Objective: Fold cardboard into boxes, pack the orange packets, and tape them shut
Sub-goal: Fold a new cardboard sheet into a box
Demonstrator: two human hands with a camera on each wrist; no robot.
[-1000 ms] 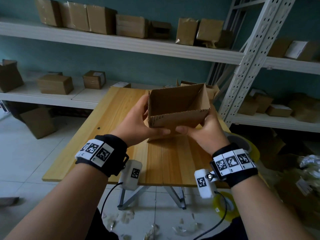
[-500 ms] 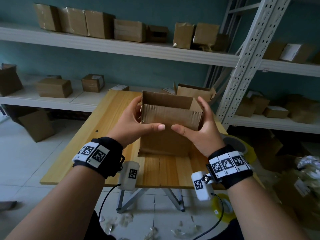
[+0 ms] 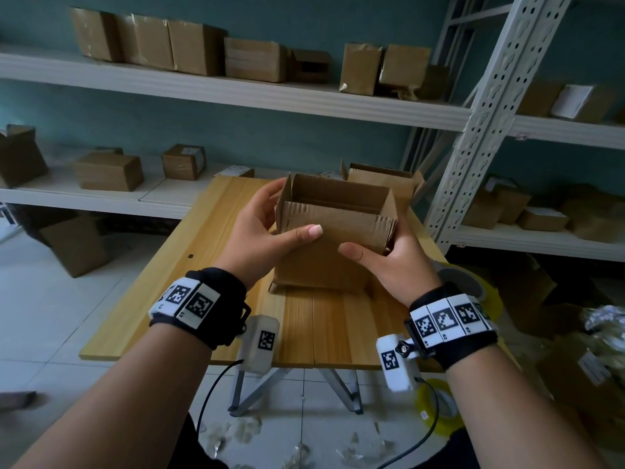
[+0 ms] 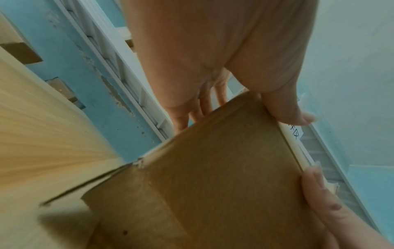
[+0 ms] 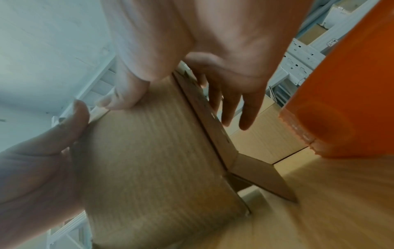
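An open-topped brown cardboard box [image 3: 324,255] stands upright on the wooden table [image 3: 230,272], its lower flaps splayed under it. My left hand [image 3: 257,231] grips its left side, thumb across the front wall and fingers behind the left wall. On the other side my right hand [image 3: 392,265] holds the right side, thumb on the front wall. The left wrist view shows the box [image 4: 213,185] under my left hand [image 4: 213,67]. In the right wrist view the box [image 5: 160,151] sits beside an orange packet [image 5: 345,84].
A second open box [image 3: 382,181] stands at the table's far edge. A yellow tape roll [image 3: 473,286] lies at the table's right edge and another tape roll [image 3: 439,407] on the floor. White shelves [image 3: 236,93] with several boxes line the wall. A metal rack post [image 3: 473,130] rises at the right.
The box was held up with its opening tipped toward me; both hands have turned it upright and lowered it onto the table.
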